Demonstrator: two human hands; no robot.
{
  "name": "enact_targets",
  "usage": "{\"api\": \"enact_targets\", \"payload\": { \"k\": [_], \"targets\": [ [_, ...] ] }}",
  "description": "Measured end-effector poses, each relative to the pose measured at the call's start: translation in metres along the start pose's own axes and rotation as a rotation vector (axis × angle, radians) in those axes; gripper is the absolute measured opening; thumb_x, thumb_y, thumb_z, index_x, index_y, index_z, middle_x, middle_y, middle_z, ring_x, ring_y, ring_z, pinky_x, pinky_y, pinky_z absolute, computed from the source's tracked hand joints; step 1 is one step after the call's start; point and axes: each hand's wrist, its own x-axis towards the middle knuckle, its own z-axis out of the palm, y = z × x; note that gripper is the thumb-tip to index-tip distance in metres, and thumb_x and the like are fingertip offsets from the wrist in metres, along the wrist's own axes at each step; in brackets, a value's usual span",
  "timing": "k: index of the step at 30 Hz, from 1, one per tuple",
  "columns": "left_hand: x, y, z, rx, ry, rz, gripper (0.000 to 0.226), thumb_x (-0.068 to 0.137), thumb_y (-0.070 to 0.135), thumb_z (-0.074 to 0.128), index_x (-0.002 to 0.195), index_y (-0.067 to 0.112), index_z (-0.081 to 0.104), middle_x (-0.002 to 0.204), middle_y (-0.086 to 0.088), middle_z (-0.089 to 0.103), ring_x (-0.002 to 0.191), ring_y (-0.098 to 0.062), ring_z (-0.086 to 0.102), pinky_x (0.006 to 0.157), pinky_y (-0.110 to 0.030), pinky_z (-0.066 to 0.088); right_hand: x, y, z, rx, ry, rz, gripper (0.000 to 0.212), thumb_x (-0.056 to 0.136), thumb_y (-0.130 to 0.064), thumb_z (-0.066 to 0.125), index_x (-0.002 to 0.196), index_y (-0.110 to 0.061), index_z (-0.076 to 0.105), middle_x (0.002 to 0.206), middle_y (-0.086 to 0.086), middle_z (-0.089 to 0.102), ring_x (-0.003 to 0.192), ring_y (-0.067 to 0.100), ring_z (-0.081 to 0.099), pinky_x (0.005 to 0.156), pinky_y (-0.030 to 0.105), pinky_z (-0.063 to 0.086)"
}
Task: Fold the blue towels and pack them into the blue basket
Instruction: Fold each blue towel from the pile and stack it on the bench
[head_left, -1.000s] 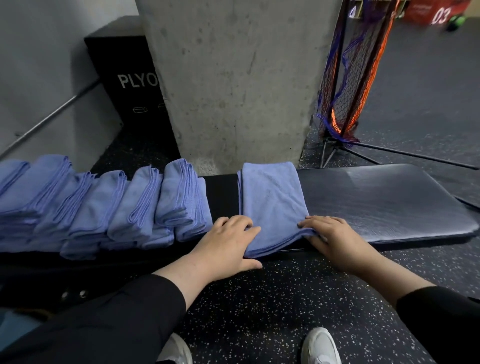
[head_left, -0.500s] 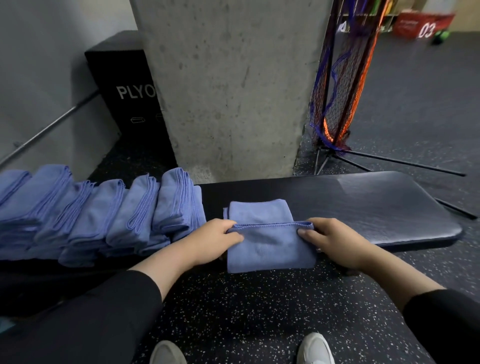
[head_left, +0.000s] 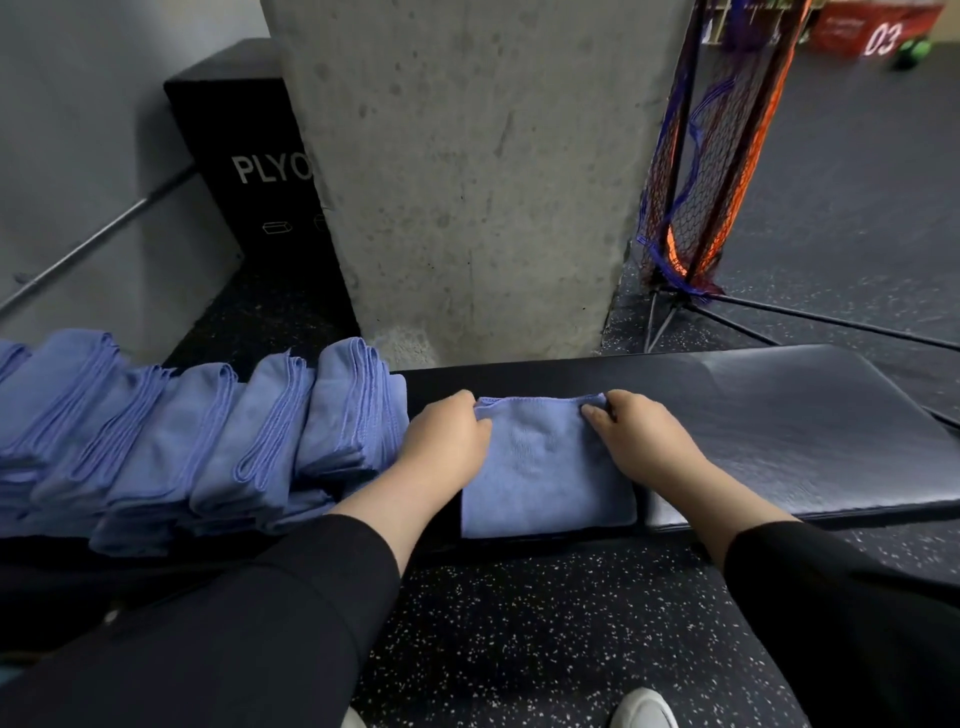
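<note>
A folded blue towel (head_left: 545, 467) is laid flat on the black padded counter (head_left: 779, 431), at the centre of the view, its near edge at the counter's front edge. Its far corners are held by both hands. The left hand (head_left: 447, 441) is placed at the towel's 10 o'clock corner, with the fingers curled over the far edge and the thumb lying on the cloth. The right hand (head_left: 639, 441) is placed at the 2 o'clock corner, where the cloth is pinched between curled fingers and thumb and is slightly bunched. Black sleeves (head_left: 260, 623) are worn on both arms.

At 9 o'clock from the held towel, a row of folded towels (head_left: 208, 441) is seen on the same counter, each one leaning on the next, with the nearest one just beside the left hand. The row is cut off by the left edge of the view.

Behind the counter, at 12 o'clock, a concrete pillar (head_left: 467, 182) is seen. At 11 o'clock, a black box (head_left: 234, 156) marked "PLYO" is partly hidden by the pillar. At 1 o'clock, a blue and orange net (head_left: 696, 182) on a dark stand is seen on the speckled floor (head_left: 519, 623). A white shoe (head_left: 644, 709) is seen at 6 o'clock. The blue basket is not seen in the view.
</note>
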Motion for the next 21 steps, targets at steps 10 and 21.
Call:
{"api": "enact_targets", "payload": {
  "k": [10,21],
  "targets": [
    [-0.008,0.001,0.010,0.315,0.080,0.518,0.035,0.102,0.038,0.047,0.132,0.023,0.056,0.138,0.002,0.048,0.125,-0.023,0.047,0.103,-0.041,0.039,-0.009,0.001,0.004,-0.090,0.313,-0.393,0.023,0.094,-0.037,0.061,0.108,-0.020,0.064,0.112,0.000,0.062,0.101,0.029,0.060,0.082,0.046,0.051],
    [-0.040,-0.020,0.025,0.468,-0.238,0.426,0.069,0.105,0.054,0.028,0.161,0.018,0.012,0.169,0.000,-0.002,0.155,-0.013,-0.002,0.126,-0.046,0.005,-0.053,0.049,0.000,-0.188,-0.224,-0.554,0.069,0.093,-0.070,0.033,0.151,-0.033,0.038,0.160,-0.022,0.023,0.146,-0.011,0.010,0.120,0.036,0.021]
  ]
}}
